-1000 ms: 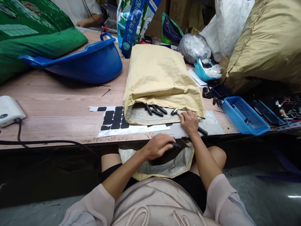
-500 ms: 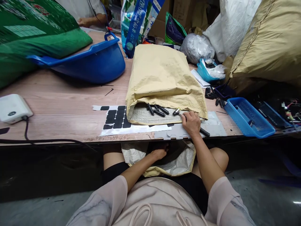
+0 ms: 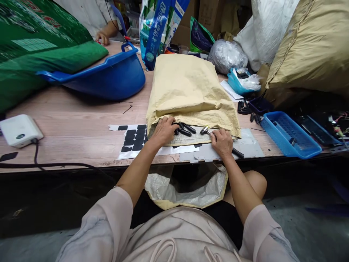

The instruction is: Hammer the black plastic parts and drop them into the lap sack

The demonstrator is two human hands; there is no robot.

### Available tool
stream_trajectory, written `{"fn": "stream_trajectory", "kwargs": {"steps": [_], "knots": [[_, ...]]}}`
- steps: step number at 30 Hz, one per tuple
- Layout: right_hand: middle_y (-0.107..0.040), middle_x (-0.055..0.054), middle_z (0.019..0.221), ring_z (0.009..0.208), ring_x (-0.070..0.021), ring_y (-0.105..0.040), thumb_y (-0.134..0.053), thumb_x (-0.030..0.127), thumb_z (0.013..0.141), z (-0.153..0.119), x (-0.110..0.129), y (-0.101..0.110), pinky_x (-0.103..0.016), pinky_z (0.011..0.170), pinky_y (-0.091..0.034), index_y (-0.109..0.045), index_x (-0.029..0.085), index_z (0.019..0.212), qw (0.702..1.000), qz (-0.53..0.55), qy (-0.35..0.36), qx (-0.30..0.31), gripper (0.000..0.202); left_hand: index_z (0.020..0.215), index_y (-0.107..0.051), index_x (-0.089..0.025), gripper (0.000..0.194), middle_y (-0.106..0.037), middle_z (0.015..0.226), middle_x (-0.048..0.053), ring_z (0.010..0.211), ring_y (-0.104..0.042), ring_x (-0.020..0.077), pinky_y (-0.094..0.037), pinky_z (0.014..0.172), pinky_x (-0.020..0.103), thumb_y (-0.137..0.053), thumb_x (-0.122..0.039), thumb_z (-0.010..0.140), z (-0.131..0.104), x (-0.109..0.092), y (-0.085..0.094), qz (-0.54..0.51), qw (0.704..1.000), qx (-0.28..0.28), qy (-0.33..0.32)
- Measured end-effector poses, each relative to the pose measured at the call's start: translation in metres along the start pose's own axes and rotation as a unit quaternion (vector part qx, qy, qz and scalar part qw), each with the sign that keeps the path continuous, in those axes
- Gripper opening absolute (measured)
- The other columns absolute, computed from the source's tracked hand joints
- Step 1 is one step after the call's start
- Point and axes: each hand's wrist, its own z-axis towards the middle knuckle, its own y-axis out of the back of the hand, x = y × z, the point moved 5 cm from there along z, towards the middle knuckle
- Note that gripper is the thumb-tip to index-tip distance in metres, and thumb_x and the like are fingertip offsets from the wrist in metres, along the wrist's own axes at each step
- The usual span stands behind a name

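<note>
My left hand (image 3: 163, 131) is at the mouth of the yellow sack (image 3: 188, 83) on the table, its fingers closed over one of the small black cylindrical pieces (image 3: 184, 132). Several of these pieces lie on the sack's pale woven inner side; the fingers partly hide the nearest. My right hand (image 3: 222, 142) is wrapped round a small hammer (image 3: 204, 130), whose metal head lies just left of the fingers and whose black handle sticks out to the right. A second, open sack (image 3: 188, 202) with a white lining sits on my lap below the table edge.
On the left are a blue basin (image 3: 109, 80), a green sack (image 3: 68, 54) and a white box with a cable (image 3: 20, 129). A sheet of black stickers (image 3: 133, 140) lies beside the sack. To the right stands a blue basket (image 3: 290, 136). Another person's hand (image 3: 103, 36) is across the table.
My left hand has come up out of the lap sack and onto the black pieces at the table sack's mouth. My right hand stays on the hammer. The other person's hand has shifted.
</note>
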Motion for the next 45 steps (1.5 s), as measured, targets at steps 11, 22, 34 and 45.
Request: {"fn": "stream_trajectory", "kwargs": {"steps": [11,22,34,45], "knots": [[-0.065,-0.011,0.104,0.101,-0.0287,-0.051,-0.062,0.036,0.098,0.000,0.002,0.002,-0.038,0.088,-0.038,-0.076,0.022,0.106,1.000,0.017,-0.008,0.009,0.021,0.109,-0.075,-0.026,0.016,-0.073,0.108,0.009,0.112,-0.055,0.0326,-0.041,0.099,0.050,-0.073,-0.027,0.093,-0.027,-0.038,-0.023,-0.061,0.998,0.013,-0.011],[-0.067,-0.011,0.095,0.097,-0.0284,-0.052,-0.060,0.033,0.100,0.001,-0.004,0.002,-0.038,0.086,-0.037,-0.072,0.021,0.094,1.000,0.009,-0.008,0.023,0.018,0.106,-0.076,-0.023,0.025,-0.073,0.105,0.006,0.102,-0.059,0.0282,-0.045,0.100,0.046,-0.078,-0.029,0.083,-0.015,-0.043,-0.054,-0.185,0.982,-0.038,0.005],[-0.073,-0.010,0.099,0.093,-0.0236,-0.065,-0.046,0.041,0.108,-0.031,0.036,0.044,-0.035,0.086,-0.051,-0.074,0.023,0.109,0.959,0.279,-0.042,0.018,0.034,0.094,-0.078,-0.023,0.013,-0.073,0.096,0.005,0.102,-0.058,0.0278,-0.045,0.097,0.046,-0.078,-0.027,0.082,-0.013,-0.041,-0.057,-0.205,0.978,-0.019,0.037],[-0.072,-0.008,0.096,0.091,-0.0213,-0.067,-0.042,0.040,0.111,-0.049,0.052,0.039,-0.031,0.083,-0.052,-0.076,0.023,0.110,0.974,0.228,-0.006,-0.006,0.037,0.095,-0.081,-0.024,0.012,-0.072,0.097,0.006,0.107,-0.059,0.0299,-0.043,0.095,0.047,-0.078,-0.025,0.083,-0.014,-0.045,-0.054,-0.186,0.981,-0.024,0.056]]}}
